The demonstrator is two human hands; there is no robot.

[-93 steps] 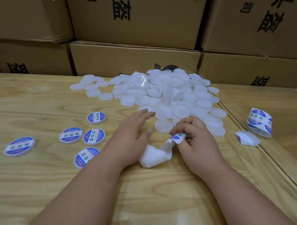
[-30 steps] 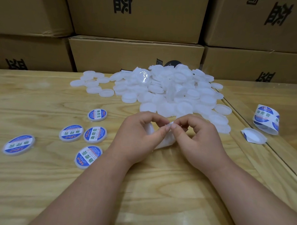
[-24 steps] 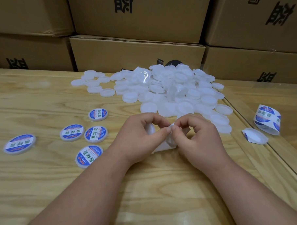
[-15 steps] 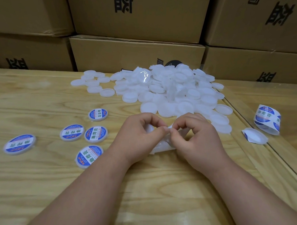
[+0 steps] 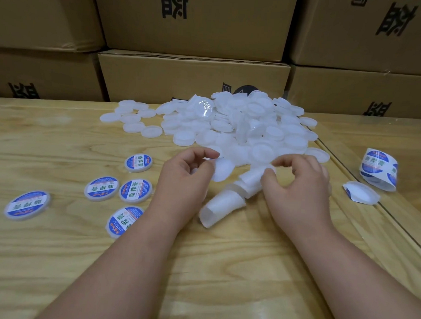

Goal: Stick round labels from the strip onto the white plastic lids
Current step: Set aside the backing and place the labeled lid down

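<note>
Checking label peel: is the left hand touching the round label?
Touching. The head view shows the left hand pinching the round label at its edge, clear of the backing strip held by the right hand.

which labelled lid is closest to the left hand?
The labelled lid nearest the camera: the left hand's forearm overlaps its right edge. The other four lie apart, further left or back.

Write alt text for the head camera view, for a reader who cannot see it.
Over a wooden table, the left hand pinches a round white disc while the right hand pinches a curled white backing strip. Five labelled lids lie to the left, and a pile of plain white lids sits before stacked cardboard boxes.
</note>
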